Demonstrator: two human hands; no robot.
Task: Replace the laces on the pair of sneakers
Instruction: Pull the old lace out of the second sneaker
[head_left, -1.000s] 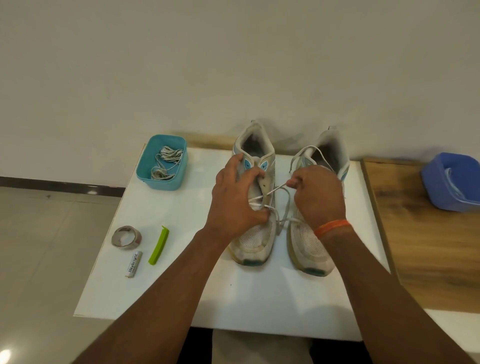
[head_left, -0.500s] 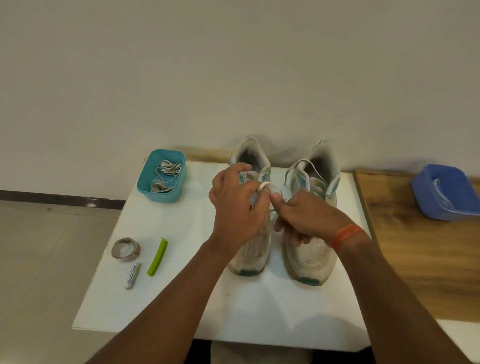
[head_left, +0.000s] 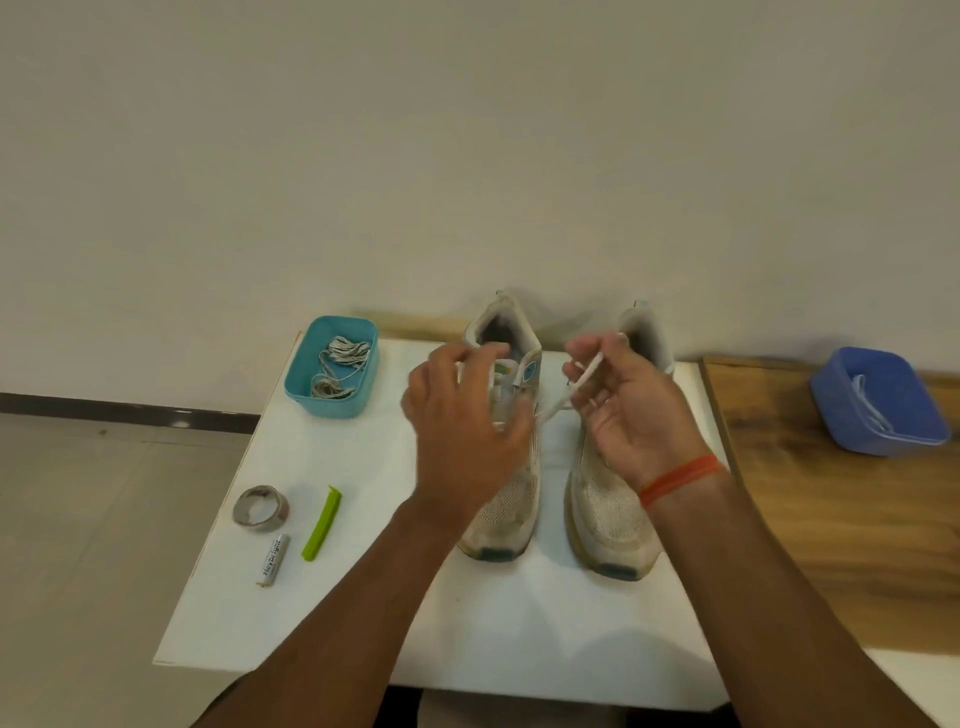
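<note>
Head view: pair of worn white mesh sneakers with teal accents, left sneaker (head_left: 506, 512) and right sneaker (head_left: 608, 519), toes at 6 o'clock, side by side on a white rectangular tabletop (head_left: 363, 623); left hand (head_left: 462, 436) blurred over the left sneaker's tongue, fingers loosely spread, grip on anything impossible to tell; right hand (head_left: 631, 410) palm up at 3 o'clock of it, fingers curled, pinching a white flat lace (head_left: 584, 376) running back toward the left sneaker's eyelets. At 10 o'clock, a teal plastic tub (head_left: 306, 387) holding grey bundled laces (head_left: 340, 364); at 8 o'clock, a silver tape roll (head_left: 260, 508), a white cylindrical battery (head_left: 274, 561), a lime-green plastic clip (head_left: 322, 522); at 3 o'clock, on a wooden surface (head_left: 831, 545), a blue plastic container (head_left: 878, 400).
</note>
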